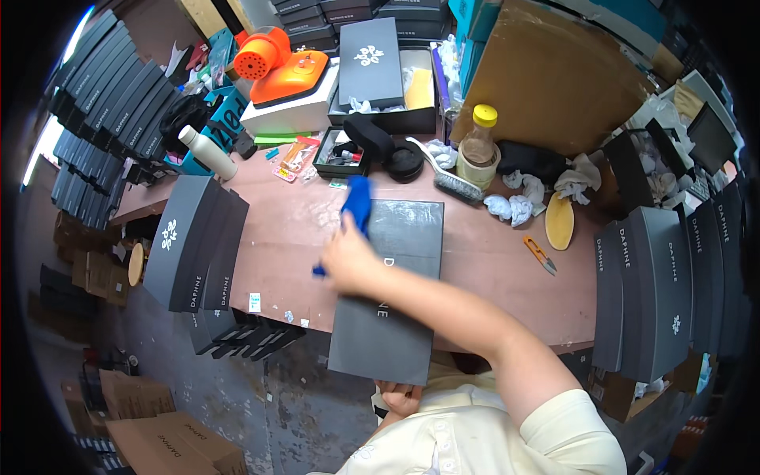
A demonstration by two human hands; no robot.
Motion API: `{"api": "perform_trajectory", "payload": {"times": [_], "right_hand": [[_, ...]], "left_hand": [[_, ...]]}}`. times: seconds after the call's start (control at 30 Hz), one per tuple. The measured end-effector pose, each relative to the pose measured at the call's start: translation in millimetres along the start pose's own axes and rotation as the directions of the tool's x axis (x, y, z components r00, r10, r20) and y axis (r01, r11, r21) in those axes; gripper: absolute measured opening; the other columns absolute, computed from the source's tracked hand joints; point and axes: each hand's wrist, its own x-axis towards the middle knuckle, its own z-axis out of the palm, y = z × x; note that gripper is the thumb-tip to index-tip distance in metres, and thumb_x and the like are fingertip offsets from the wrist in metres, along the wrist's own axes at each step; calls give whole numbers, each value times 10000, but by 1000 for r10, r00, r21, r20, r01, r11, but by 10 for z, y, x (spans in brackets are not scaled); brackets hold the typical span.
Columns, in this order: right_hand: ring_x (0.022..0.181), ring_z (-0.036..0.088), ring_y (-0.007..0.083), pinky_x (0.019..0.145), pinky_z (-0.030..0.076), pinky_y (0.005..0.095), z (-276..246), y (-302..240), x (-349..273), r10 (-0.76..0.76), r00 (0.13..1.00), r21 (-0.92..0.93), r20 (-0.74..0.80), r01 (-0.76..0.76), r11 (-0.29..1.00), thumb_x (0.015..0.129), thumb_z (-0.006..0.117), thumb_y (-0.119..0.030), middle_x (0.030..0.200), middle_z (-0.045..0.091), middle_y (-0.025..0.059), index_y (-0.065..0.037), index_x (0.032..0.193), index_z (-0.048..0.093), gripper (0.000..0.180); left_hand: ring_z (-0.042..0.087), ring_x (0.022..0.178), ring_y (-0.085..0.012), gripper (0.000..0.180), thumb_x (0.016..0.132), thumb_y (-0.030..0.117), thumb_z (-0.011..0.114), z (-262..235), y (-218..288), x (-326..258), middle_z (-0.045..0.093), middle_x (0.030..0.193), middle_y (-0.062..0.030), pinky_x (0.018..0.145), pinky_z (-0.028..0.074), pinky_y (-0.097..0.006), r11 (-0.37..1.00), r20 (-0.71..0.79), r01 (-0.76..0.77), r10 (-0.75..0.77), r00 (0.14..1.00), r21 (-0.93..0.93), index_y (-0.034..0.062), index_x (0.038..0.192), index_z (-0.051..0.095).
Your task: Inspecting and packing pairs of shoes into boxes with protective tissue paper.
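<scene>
Hands (pixel 350 257) (pixel 402 398) hold crumpled blue cloth (pixel 359 204) and rectangular grey box (pixel 383 340).

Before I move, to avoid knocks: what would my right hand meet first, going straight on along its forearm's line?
Across the tabletop, your right hand would probably meet the dark gray boxes at left; depth is unclear, so it might pass over them.
</scene>
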Motion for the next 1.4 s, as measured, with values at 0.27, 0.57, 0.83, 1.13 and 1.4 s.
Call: {"api": "perform_trajectory", "payload": {"times": [0.27, 0.57, 0.83, 1.13, 1.4], "right_hand": [[1204, 438, 306, 937, 364, 421, -50, -799, -1442, -280, 911, 419, -302, 391, 819, 720, 665, -253, 1312, 460, 126, -124, 1199, 519, 517], [1355, 215, 420, 1079, 246, 508, 125, 114, -1853, 472, 817, 814, -332, -5, 581, 654, 624, -60, 1416, 347, 169, -93, 1239, 502, 598], [1194, 439, 416, 982, 383, 422, 216, 640, -1052, 831, 522, 913, -191, -216, 345, 808, 524, -91, 1386, 351, 267, -45, 1206, 521, 400], [1274, 369, 437, 818, 421, 462, -45, -1235, -2285, 183, 896, 510, -404, 54, 859, 779, 525, -126, 1322, 435, 267, -1, 1106, 550, 352], [918, 544, 233, 901, 372, 347, 41, -1648, -1187, 25, 950, 787, -310, 242, 567, 733, 556, -37, 915, 553, 90, -87, 842, 608, 130]], "left_hand": [[576, 683, -302, 96, 672, 113, 725, 92, -124, -184, 641, 805, -138, 634, 447, -366, 995, -11, 40, -39, 999, 96, 72, 661, 639], [630, 751, -301, 226, 674, 98, 775, 18, 156, 48, 661, 851, -158, 702, 484, -363, 992, 57, 125, -124, 991, -16, 3, 864, 698], [622, 831, -295, 180, 737, 78, 728, 46, 161, 77, 660, 910, -158, 741, 483, -358, 995, 15, 84, -85, 996, 62, -1, 896, 695], [599, 875, -337, 160, 724, 7, 655, -6, 136, 17, 654, 935, -164, 800, 451, -413, 995, 32, 82, -80, 996, -49, 1, 880, 689], [608, 794, -322, 113, 737, 8, 660, -361, 139, -47, 649, 875, -180, 703, 477, -408, 998, -18, -7, 6, 1000, -69, -16, 847, 670]]}}
